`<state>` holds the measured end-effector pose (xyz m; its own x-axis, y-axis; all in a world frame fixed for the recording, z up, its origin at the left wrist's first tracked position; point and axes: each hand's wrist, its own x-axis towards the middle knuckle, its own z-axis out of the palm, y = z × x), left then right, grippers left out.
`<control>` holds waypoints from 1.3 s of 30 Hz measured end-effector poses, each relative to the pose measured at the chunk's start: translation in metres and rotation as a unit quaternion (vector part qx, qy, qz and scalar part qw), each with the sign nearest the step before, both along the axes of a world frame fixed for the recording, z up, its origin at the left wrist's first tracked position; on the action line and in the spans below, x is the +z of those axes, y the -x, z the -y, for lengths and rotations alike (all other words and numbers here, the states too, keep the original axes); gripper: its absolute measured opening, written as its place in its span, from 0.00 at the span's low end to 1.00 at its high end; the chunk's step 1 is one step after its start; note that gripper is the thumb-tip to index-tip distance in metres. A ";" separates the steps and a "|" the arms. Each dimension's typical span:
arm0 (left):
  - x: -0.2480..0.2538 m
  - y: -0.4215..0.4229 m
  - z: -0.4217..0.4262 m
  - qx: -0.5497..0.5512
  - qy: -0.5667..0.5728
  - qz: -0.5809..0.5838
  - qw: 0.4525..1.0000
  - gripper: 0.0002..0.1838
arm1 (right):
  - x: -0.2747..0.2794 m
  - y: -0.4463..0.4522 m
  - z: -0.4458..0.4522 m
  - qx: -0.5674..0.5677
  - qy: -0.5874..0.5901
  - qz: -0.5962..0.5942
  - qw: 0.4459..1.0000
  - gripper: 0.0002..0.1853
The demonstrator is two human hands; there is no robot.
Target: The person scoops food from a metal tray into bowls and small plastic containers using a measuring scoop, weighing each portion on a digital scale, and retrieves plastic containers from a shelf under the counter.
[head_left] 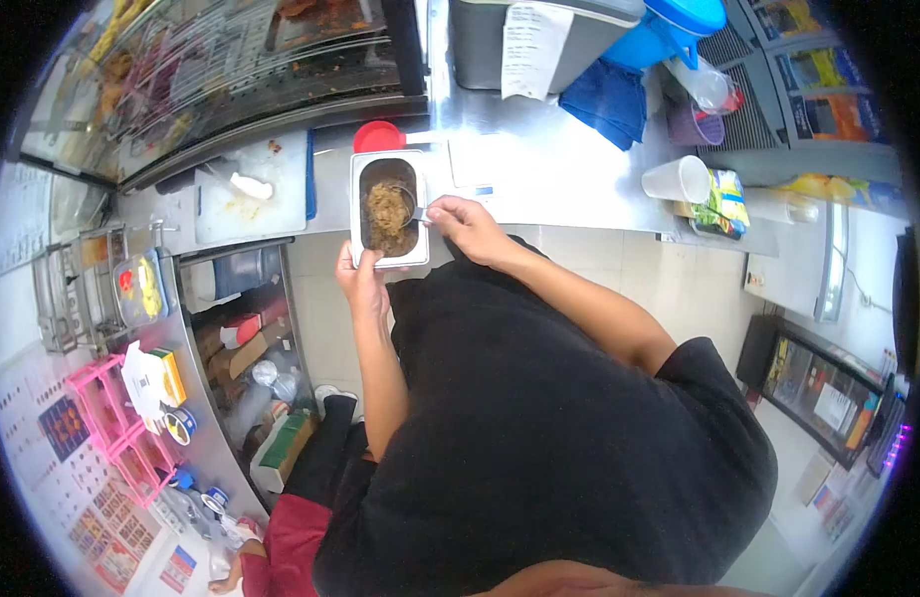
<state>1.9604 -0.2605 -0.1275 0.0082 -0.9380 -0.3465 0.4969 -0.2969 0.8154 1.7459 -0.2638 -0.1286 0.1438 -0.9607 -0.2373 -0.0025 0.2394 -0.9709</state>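
Note:
A rectangular metal food pan (416, 244) holds a brown, minced-looking food (388, 211). My left hand (363, 279) grips the pan's near left corner, thumb over the rim. In my right hand (466, 227) is the handle of a spoon (418, 214), pinched between thumb and fingers at the pan's right side. The spoon's bowl lies in the pan, mostly hidden by a heap of the food. Just beyond the pan sits a red round lid or dish (378, 136).
A white cutting board (251, 214) with a white-handled tool lies left, below a glass display case (271, 70). On the steel counter (539, 179) are a blue cloth (607, 102), a grey bin (480, 45) and a plastic cup (679, 180). Another person's red garment (299, 532) shows lower left.

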 end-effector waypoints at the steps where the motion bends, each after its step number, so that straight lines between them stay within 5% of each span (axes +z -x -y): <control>1: -0.001 -0.001 0.000 -0.002 0.005 -0.006 1.000 0.11 | -0.003 0.002 0.001 0.010 0.006 -0.026 1.000 0.15; 7: -0.011 0.010 0.004 -0.006 -0.009 0.011 1.000 0.13 | -0.003 0.011 0.000 0.002 -0.042 -0.010 0.999 0.14; 13: -0.020 0.032 0.008 -0.018 -0.018 0.022 0.999 0.08 | 0.000 0.036 0.000 -0.062 0.061 -0.002 0.996 0.14; 17: -0.019 0.039 0.009 -0.022 -0.019 0.005 1.000 0.05 | 0.015 0.078 -0.001 -0.084 -0.017 -0.060 0.995 0.12; 25: -0.013 0.048 0.011 -0.025 -0.025 0.032 0.999 0.03 | 0.002 0.126 0.009 -0.140 0.091 -0.286 0.944 0.10; 39: -0.013 0.062 0.017 -0.037 -0.020 0.063 0.997 0.02 | -0.034 0.119 0.009 -0.174 0.285 -0.402 0.853 0.06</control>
